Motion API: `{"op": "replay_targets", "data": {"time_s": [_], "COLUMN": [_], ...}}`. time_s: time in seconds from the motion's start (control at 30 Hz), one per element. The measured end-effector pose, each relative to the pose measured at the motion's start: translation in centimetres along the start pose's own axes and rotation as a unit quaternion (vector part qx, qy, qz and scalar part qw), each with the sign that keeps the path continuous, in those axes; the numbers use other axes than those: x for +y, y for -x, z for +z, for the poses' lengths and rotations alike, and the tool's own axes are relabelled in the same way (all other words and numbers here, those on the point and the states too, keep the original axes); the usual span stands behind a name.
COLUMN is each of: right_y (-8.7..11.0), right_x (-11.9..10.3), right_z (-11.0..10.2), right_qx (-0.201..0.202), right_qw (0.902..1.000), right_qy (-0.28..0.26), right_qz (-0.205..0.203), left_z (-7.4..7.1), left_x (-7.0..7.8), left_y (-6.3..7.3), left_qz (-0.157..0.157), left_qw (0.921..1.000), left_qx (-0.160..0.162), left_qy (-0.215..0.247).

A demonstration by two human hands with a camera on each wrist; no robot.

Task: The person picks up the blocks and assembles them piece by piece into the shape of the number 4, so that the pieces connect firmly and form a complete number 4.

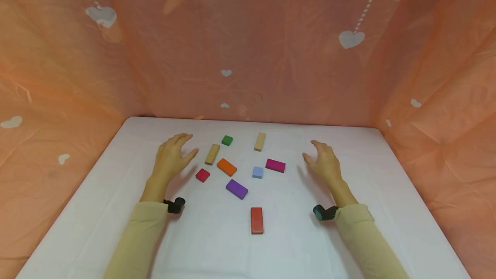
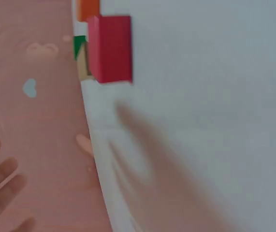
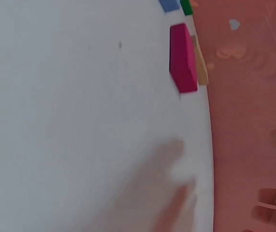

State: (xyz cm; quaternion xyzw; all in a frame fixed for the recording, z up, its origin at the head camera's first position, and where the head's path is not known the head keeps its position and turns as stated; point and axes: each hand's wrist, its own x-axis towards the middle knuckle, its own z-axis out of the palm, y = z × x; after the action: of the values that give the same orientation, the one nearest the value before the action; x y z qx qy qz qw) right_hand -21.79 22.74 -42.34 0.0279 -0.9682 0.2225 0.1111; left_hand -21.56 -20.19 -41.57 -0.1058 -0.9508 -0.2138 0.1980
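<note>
My left hand [image 1: 170, 156] hovers over the left part of the table, fingers spread and holding nothing. Nearest to it lie a crimson block [image 1: 203, 175] and a wooden block with segments [image 1: 212, 154]. On the right, my right hand [image 1: 324, 162] hangs above the cloth, fingers apart and thumb toward the blocks. A magenta block [image 1: 275, 165] is the closest thing to it. Between the hands lie an orange block [image 1: 226, 167], a purple block [image 1: 237, 189], a light blue block [image 1: 257, 172], a green block [image 1: 227, 140] and a plain wooden block [image 1: 260, 141].
A red block [image 1: 257, 221] lies alone toward the front of the white table [image 1: 286, 244]. Orange curtains [image 1: 248, 46] with pale hearts enclose the back and both sides. A small dark camera [image 1: 176, 205] is strapped at the left wrist, another camera [image 1: 324, 212] at the right.
</note>
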Motion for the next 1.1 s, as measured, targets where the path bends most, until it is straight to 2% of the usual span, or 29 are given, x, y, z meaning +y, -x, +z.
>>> {"op": "replay_targets", "data": {"time_s": [0.17, 0.37, 0.47, 0.57, 0.67, 0.83, 1.1], "right_y": [0.1, 0.0, -0.2, -0.3, -0.5, -0.9, -1.4], "right_x": [-1.1, -2.7, -3.6, -4.7, -5.8, -7.2, -8.4], "right_z": [0.7, 1.6, 2.0, 2.3, 2.8, 3.9, 5.8], "right_qx": [0.012, 0.024, 0.022, 0.009, -0.012, -0.027, -0.023], "right_qw": [0.9993, 0.9969, 0.9949, 0.9921, 0.9884, 0.9830, 0.9748], "right_qy": [-0.032, -0.068, -0.092, -0.121, -0.150, -0.181, -0.218], "right_qz": [-0.016, -0.033, -0.035, -0.032, -0.021, -0.017, -0.043], "left_z": [0.5, 1.1, 1.4, 1.7, 2.0, 2.7, 3.8], "left_x": [0.2, 0.3, 0.4, 0.6, 0.7, 0.7, 0.4], "left_y": [0.3, 0.3, 0.2, 0.1, 0.0, -0.2, -0.1], "left_qz": [-0.032, -0.055, -0.063, -0.085, -0.112, -0.144, -0.167], "left_qw": [0.9957, 0.9871, 0.9808, 0.9727, 0.9645, 0.9528, 0.9460], "left_qx": [-0.008, -0.005, -0.005, -0.020, -0.041, -0.058, -0.059], "left_qy": [0.087, 0.150, 0.184, 0.215, 0.235, 0.261, 0.272]}}
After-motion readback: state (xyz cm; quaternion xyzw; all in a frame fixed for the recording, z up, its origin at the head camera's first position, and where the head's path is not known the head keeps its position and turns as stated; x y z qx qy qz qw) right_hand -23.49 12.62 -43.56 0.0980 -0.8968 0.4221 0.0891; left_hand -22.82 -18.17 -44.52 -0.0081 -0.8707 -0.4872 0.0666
